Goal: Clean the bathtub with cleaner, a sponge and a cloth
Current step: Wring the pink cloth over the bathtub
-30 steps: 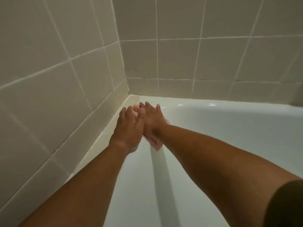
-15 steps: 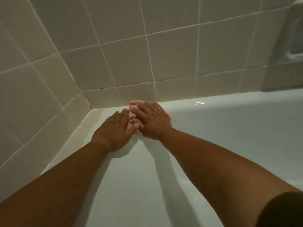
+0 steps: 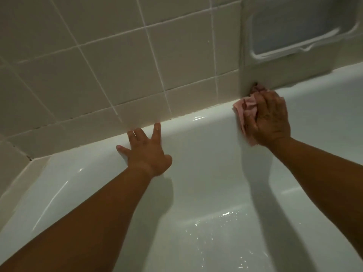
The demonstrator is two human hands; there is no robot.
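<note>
Tiled wall (image 3: 117, 65), soap dish (image 3: 300, 36) above pink cloth (image 3: 248, 107)

We leaned over the bathtub (image 3: 196, 173), with the tiled wall (image 3: 117, 65) rising behind its far rim. Our left grip (image 3: 146, 152) lay flat on the tub's far inner wall, fingertips reaching up to where the rim met the tiles. Well to its right, our right grip (image 3: 270, 118) pressed the cloth (image 3: 248, 107) against the same rim, the cloth bunched under it and out to its left. Just above and behind the cloth, a soap dish (image 3: 300, 32) sat in the wall. The tub's corner (image 3: 29, 158) lay far left. Water (image 3: 225, 232) lay on the tub floor between our forearms.
</note>
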